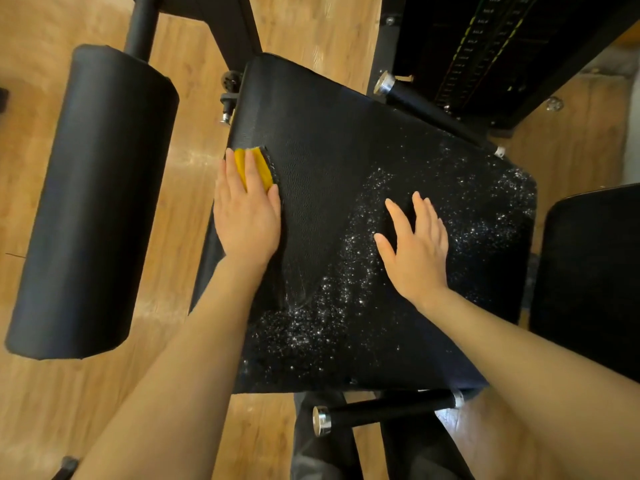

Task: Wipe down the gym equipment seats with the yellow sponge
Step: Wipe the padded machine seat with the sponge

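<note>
A black padded seat (pixel 332 140) fills the middle of the view. Small white droplets or specks cover its right half and lower middle; a strip next to the sponge looks plain. My left hand (pixel 246 216) presses the yellow sponge (pixel 264 168) flat against the seat's left edge, with the fingers laid over it. My right hand (pixel 417 245) rests on the speckled part of the seat with its fingers spread and nothing in it.
A black roller pad (pixel 93 202) stands to the left on a post. Two black handles with chrome caps, one (pixel 384 408) below the seat and one (pixel 426 105) at its upper right. A weight stack (pixel 485 46) at the back right, another black pad (pixel 592 271) at right, wooden floor (pixel 41 393).
</note>
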`<state>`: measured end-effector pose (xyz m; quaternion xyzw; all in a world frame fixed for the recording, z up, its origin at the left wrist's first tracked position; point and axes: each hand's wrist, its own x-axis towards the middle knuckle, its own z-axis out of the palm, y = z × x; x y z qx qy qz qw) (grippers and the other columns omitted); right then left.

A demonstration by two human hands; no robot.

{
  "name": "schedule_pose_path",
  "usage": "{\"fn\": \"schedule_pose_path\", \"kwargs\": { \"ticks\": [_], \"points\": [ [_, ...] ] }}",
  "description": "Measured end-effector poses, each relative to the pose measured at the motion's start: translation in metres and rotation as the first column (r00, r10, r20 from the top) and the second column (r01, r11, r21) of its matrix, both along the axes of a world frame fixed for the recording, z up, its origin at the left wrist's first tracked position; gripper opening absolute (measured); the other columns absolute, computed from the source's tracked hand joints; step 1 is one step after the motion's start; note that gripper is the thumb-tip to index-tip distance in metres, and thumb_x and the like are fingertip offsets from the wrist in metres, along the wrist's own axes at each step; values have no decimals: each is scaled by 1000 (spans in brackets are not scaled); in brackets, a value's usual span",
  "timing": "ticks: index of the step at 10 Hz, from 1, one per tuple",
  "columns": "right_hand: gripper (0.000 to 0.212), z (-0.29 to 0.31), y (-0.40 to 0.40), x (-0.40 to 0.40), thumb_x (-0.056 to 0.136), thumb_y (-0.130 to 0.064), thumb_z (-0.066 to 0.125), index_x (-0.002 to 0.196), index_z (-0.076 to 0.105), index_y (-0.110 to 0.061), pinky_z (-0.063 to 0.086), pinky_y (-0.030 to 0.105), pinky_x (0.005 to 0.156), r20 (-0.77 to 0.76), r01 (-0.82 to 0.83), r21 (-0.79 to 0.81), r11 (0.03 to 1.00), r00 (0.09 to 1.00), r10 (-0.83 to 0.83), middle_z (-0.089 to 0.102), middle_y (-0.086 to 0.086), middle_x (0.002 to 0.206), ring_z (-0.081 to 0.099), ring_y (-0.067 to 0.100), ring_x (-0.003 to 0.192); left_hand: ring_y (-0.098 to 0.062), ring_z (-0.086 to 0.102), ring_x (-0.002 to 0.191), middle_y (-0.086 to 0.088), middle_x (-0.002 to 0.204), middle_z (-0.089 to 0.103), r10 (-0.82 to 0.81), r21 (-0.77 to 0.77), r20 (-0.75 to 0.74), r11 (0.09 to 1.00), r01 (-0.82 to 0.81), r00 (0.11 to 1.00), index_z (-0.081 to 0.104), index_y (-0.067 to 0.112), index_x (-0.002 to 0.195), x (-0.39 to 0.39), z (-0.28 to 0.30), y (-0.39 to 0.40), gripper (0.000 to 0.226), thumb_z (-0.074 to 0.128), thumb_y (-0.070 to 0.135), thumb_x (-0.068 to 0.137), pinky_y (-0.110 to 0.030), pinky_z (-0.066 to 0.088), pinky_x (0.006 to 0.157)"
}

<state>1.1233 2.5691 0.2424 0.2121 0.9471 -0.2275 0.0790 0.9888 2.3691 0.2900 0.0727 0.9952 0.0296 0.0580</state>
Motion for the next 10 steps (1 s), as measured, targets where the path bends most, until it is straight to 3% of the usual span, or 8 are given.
{"fn": "schedule_pose_path", "kwargs": {
  "ticks": [2,3,5,6,8,10],
  "points": [
    [55,-1,-2,-1,96,-42,42,147,24,-31,9,49,118,-7,8,0,1000,1000,-8,9,10,159,3,26,147,-35,15,146,-21,157,16,-4,-38,-2,999,4,1000,22,7,150,98,2,-44,60,35,36,100,-43,22,116],
    [56,-1,-2,-1,96,-43,41,148,23,-32,9,49,118,3,6,2,1000,1000,-6,8,9,159,2,26,147,-37,17,145,-22,156,18,-42,-52,5,998,43,999,23,8,150,103,0,-54,61,33,38,99,-43,23,115],
    [56,0,-3,0,96,-42,42,148,23,-31,8,48,118,-5,9,2,1000,1000,-8,8,10,159,3,26,147,-42,28,138,-27,150,28,-25,60,12,998,24,1000,22,9,150,3,-4,-30,61,35,38,98,-47,27,114],
    [56,0,-3,-1,96,-42,42,148,23,-31,8,49,118,-2,7,3,1000,1000,-7,8,10,159,3,26,147,-40,26,140,-24,152,25,-47,82,11,996,46,999,19,12,151,5,-1,-35,62,35,39,99,-46,28,113],
    [56,-1,-2,0,96,-42,42,147,24,-32,8,49,117,-7,5,7,1000,1000,-5,9,9,159,4,26,147,-39,19,144,-22,156,18,34,13,42,999,-34,999,20,11,151,122,4,-80,62,29,42,97,-48,28,112],
    [56,-2,-3,0,96,-43,41,148,23,-32,9,49,117,-5,2,24,1000,1000,-2,10,9,159,5,27,147,-40,20,143,-24,154,21,-45,36,7,998,44,999,21,18,151,40,-3,-51,58,32,40,99,-47,26,113]
  ]
}}
